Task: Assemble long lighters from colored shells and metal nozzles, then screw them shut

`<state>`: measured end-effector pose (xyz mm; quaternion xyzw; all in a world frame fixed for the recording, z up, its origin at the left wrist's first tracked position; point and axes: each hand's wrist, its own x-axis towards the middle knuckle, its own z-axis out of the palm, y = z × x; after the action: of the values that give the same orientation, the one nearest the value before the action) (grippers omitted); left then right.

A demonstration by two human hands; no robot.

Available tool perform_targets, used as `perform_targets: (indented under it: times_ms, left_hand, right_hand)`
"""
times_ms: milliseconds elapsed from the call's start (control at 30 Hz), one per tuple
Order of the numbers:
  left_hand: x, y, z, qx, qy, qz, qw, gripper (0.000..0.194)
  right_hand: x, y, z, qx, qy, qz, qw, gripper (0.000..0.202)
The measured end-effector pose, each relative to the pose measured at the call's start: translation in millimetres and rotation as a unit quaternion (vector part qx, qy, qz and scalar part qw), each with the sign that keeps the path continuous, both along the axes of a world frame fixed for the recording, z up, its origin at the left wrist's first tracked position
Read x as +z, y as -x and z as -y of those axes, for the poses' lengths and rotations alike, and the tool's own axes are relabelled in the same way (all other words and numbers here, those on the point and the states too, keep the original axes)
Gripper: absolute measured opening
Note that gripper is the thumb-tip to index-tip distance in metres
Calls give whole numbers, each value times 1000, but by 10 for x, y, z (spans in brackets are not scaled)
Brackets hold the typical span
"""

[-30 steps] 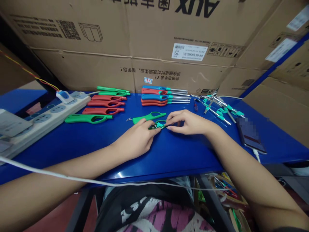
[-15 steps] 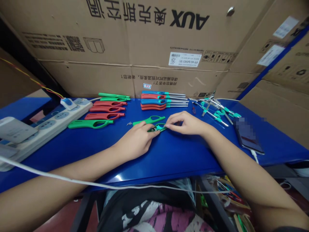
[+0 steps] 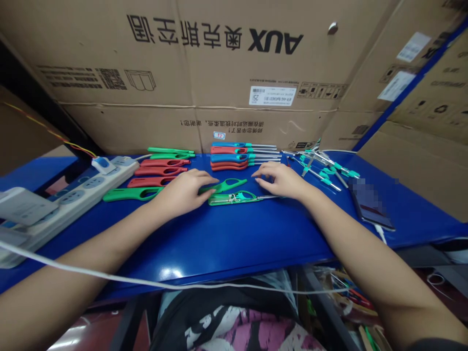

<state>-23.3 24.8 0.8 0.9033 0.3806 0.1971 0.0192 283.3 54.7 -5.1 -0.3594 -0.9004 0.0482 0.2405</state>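
Note:
A green lighter shell (image 3: 215, 199) lies in front of me with a teal part, thin wires and a metal rod in it. Just behind it is an empty-looking green half shell (image 3: 234, 184). My left hand (image 3: 185, 192) is at the left end of these shells, thumb and fingers apart, its fingertips close to the half shell; contact is unclear. To the right, my right hand (image 3: 280, 180) hovers near the rod with its thumb and fingers apart, holding nothing. Assembled blue and red lighters (image 3: 228, 158) are stacked behind.
Red and green shells (image 3: 157, 171) lie at the left beside a white power strip (image 3: 86, 187). Metal rods with teal parts (image 3: 323, 170) and a phone (image 3: 371, 207) are at the right. A cardboard box (image 3: 208, 87) stands behind; a white cable (image 3: 146, 280) crosses in front.
Both hands have let go of the green shell with the teal part, uncovering it and its rod. My left hand has moved left and back; my right hand has lifted off slightly.

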Motion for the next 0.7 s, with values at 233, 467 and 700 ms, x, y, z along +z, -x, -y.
perform_targets:
  times_ms: [233, 467, 700]
  left_hand:
    - [-25, 146, -162, 25, 63, 18, 998, 43]
    - [-61, 110, -137, 24, 101, 4, 995, 40]
    - [-97, 158, -167, 99, 117, -3, 988, 37]
  right_hand:
    - [-25, 16, -1, 20, 14, 2, 1000, 22]
    - [-31, 24, 9, 34, 17, -6, 999, 22]
    - [-28, 31, 18, 37, 27, 4, 999, 23]
